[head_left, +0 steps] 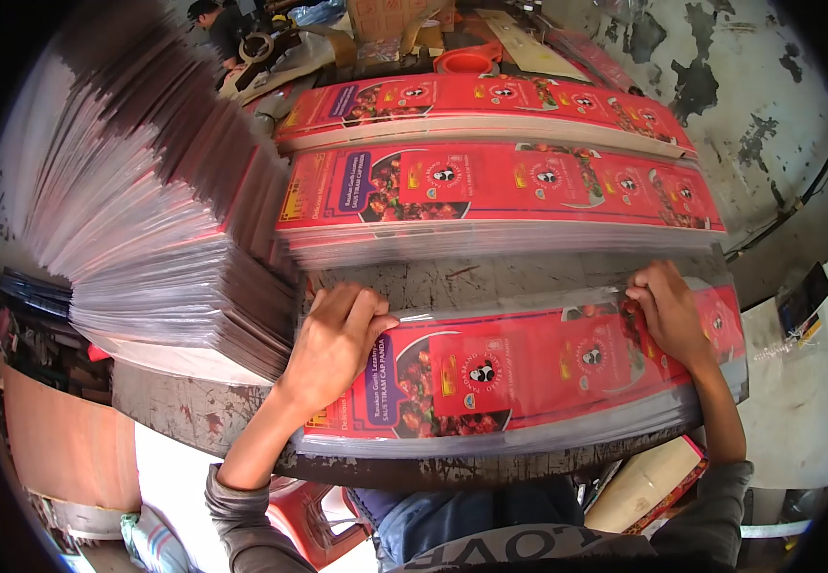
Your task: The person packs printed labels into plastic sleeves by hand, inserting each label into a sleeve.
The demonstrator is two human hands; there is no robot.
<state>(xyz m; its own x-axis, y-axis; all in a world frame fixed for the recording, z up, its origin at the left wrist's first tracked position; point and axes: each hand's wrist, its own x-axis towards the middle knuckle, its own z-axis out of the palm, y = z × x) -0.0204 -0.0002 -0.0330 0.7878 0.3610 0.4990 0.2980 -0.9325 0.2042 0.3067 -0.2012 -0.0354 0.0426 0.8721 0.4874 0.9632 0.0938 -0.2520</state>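
Observation:
In front of me lies a stack of long red printed sheets (538, 372), with panda logos and food pictures, in clear plastic. My left hand (331, 342) is closed at the far left corner of the stack, thumb and curled fingers pinching the clear plastic edge of the top sheet. Along the same far edge, towards the right end, my right hand (667, 313) is closed too, its fingers bent over that plastic edge. Both wrists rest low over the print. How many layers the fingers hold is hidden.
Two more red stacks, a middle one (509, 186) and a farther one (490, 103), lie across the dark worn table (471, 279). At left towers a tall leaning pile of plastic-sleeved sheets (146, 258). Behind are an orange tape ring (468, 59) and a person (221, 29). A red stool (314, 525) stands below.

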